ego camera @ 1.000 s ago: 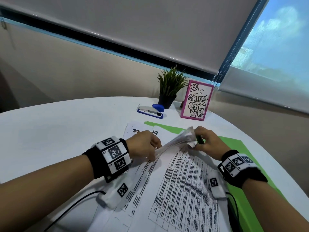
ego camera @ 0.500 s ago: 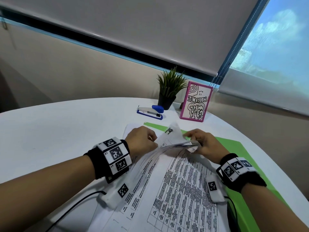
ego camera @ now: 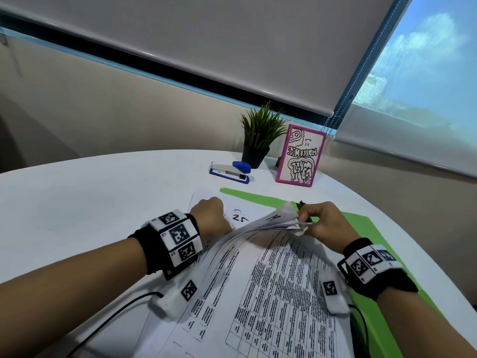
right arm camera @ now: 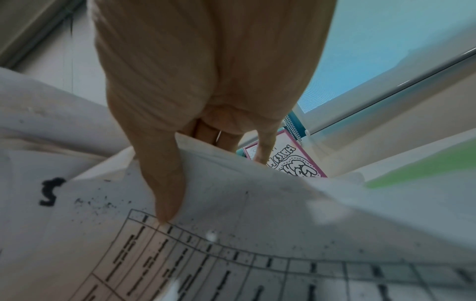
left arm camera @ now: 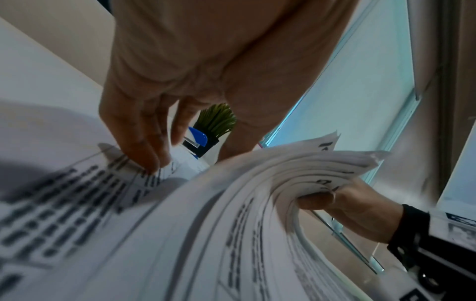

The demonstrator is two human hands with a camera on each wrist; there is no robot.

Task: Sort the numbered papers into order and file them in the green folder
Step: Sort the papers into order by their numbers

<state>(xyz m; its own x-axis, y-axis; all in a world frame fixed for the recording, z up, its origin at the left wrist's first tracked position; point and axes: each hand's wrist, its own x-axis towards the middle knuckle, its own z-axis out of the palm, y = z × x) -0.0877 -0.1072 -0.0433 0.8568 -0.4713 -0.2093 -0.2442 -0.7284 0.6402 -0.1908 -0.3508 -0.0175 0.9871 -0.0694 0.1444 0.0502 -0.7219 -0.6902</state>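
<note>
A stack of printed, hand-numbered papers (ego camera: 271, 293) lies on the open green folder (ego camera: 361, 226) in front of me. My right hand (ego camera: 307, 220) grips the curled-up far corners of a thick bundle (ego camera: 271, 224); its top sheet shows "14". The right wrist view shows the thumb (right arm camera: 165, 193) on top and the fingers underneath. A dark pen-like tip (ego camera: 300, 203) pokes out beside this hand. My left hand (ego camera: 210, 215) rests on a flat sheet marked "25" (ego camera: 241, 218), its fingertips (left arm camera: 149, 160) pressing on the paper. The left thumb tip is hidden behind the bundle (left arm camera: 296, 167).
At the back of the white round table (ego camera: 90, 202) lie a blue and white stapler (ego camera: 229, 172), a small potted plant (ego camera: 258, 140) and a pink-framed card (ego camera: 300, 156). A black cable (ego camera: 103, 319) runs near my left forearm. The table's edge curves close on the right.
My left hand carried a raised sheet away from the bundle and laid it flat to the far left, showing "25". My right hand keeps its hold on the lifted corners.
</note>
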